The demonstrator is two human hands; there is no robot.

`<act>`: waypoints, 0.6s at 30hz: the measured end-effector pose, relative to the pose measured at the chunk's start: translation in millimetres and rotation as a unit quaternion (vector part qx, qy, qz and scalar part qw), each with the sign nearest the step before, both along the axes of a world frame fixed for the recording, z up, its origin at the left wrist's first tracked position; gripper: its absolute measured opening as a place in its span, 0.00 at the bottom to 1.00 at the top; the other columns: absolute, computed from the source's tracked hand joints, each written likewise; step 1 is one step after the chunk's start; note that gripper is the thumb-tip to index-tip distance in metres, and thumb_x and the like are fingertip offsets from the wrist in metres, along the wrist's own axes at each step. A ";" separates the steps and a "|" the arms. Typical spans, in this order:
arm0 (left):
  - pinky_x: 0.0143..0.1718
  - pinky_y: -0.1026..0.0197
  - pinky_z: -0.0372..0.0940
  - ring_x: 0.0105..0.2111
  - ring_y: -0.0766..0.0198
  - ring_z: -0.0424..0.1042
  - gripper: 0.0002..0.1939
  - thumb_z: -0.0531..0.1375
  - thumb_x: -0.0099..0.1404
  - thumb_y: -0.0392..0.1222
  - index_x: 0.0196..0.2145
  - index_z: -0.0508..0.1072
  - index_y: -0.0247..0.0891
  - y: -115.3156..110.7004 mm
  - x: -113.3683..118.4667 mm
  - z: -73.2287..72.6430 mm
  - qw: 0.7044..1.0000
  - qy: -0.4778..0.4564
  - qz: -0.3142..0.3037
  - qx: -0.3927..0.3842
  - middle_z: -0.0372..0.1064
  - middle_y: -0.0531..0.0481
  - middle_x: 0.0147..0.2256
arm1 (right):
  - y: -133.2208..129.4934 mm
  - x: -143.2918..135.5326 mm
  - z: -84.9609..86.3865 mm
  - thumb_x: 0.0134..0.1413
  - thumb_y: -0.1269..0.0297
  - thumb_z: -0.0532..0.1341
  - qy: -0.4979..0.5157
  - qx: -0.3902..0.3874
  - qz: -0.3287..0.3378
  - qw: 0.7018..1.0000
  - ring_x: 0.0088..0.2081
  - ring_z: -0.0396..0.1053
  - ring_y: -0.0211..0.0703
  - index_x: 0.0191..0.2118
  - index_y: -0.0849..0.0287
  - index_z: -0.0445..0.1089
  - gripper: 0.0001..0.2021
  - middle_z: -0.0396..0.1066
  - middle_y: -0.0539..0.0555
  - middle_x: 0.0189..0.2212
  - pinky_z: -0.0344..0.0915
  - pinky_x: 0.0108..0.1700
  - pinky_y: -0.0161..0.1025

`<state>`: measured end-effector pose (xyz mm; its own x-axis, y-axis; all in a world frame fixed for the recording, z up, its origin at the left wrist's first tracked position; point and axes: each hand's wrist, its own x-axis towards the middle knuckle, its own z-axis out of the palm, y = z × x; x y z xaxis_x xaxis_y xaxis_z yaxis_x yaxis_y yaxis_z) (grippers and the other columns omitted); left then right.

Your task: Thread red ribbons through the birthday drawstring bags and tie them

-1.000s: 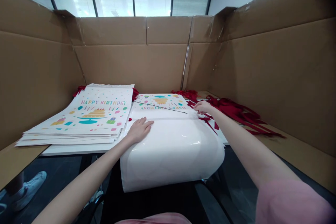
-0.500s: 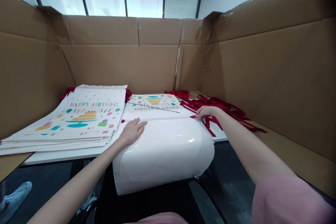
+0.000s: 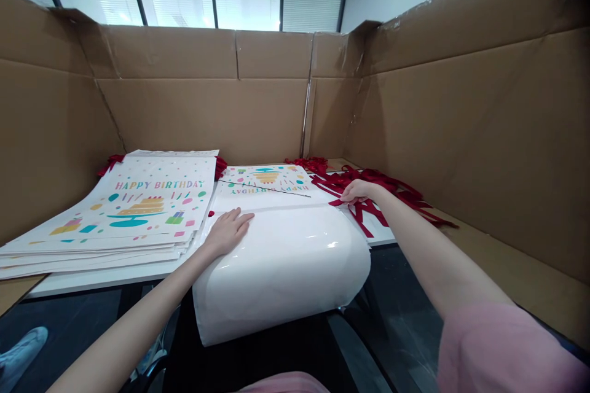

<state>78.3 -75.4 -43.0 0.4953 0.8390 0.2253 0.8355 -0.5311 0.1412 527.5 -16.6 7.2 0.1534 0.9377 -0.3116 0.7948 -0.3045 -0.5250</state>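
A glossy white sheet point(image 3: 281, 264) lies across the table's front edge, its near part curling down over the side. My left hand point(image 3: 229, 231) rests flat on its left part, fingers spread. At the sheet's right far corner, my right hand point(image 3: 359, 191) pinches a dark red ribbon point(image 3: 337, 202). Beyond the sheet's fold lies an upside-down "Happy Birthday" print point(image 3: 267, 179) with a cake picture. A thin dark cord point(image 3: 265, 188) crosses it slantwise. A small red ribbon bit point(image 3: 211, 214) shows beside my left hand.
To the left lies a stack of "Happy Birthday" printed sheets point(image 3: 152, 196) with red ribbon at its far corners. Loose red ribbons point(image 3: 391, 184) are heaped at the right. Cardboard walls point(image 3: 184, 110) enclose the back and sides of the white table point(image 3: 106, 276).
The whole view has shifted slightly, so things sit a little further left. Both hands keep nearly the same places on the sheet and ribbon.
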 end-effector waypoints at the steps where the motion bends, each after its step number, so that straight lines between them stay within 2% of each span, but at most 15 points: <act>1: 0.60 0.49 0.48 0.62 0.53 0.51 0.23 0.41 0.71 0.50 0.59 0.61 0.49 0.0 0.0 -0.1 1.000 -0.001 0.000 0.001 0.53 0.51 0.62 | 0.5 0.1 0.3 0.32 0.57 0.72 -0.001 0.001 -0.001 1.000 0.31 0.71 0.43 0.28 0.63 0.75 0.16 0.75 0.59 0.28 0.55 0.20 0.30; 10: 0.60 0.49 0.47 0.62 0.52 0.51 0.23 0.41 0.71 0.50 0.59 0.61 0.50 -1.0 0.4 1.3 1.000 -0.002 0.004 -0.005 0.52 0.48 0.62 | 4.3 7.1 -6.2 0.33 0.55 0.72 0.005 -0.003 -0.003 1.000 0.27 0.69 0.40 0.29 0.63 0.76 0.17 0.75 0.57 0.28 0.58 0.21 0.31; 18: 0.60 0.49 0.47 0.62 0.53 0.50 0.23 0.40 0.71 0.50 0.59 0.61 0.49 -1.8 1.3 2.2 1.000 -0.004 0.004 -0.009 0.52 0.49 0.62 | -2.0 19.0 -21.8 0.40 0.55 0.68 0.012 0.003 -0.042 0.999 0.31 0.72 0.42 0.30 0.60 0.74 0.14 0.76 0.56 0.30 0.59 0.23 0.30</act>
